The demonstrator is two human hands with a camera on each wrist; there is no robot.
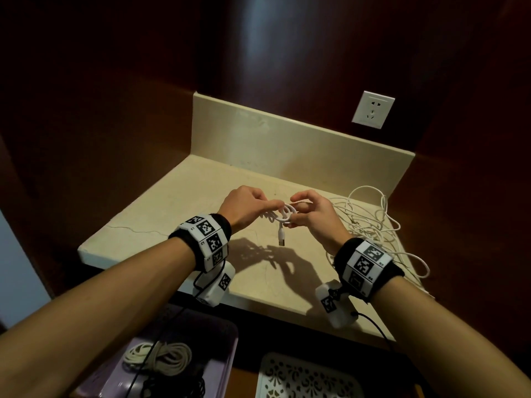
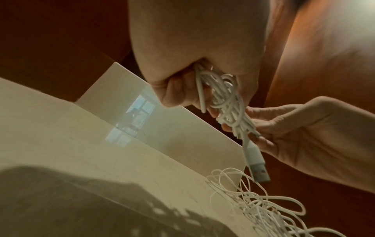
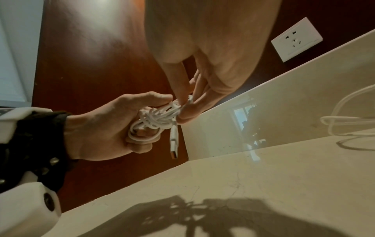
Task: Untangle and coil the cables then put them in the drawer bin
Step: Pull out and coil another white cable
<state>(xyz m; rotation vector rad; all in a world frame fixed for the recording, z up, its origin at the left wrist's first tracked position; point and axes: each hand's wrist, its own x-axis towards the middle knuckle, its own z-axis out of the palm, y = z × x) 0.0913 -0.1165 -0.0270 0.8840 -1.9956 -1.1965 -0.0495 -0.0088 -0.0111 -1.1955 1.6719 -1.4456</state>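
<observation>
Counter (image 1: 184,196): pale cream stone, glossy, hairline cracks near the front edge. Low upstand (image 1: 287,142) of the same stone along the back. Walls (image 1: 115,81): dark reddish-brown wood panelling on the back and both sides, with a soft sheen high on the back panel. White wall socket (image 1: 373,109) on the back panel above the upstand, right of centre. Window reflection (image 2: 140,110) visible in the upstand's polish. Light from above; hard shadows on the counter. Pale surface (image 1: 17,268) at far left.
</observation>
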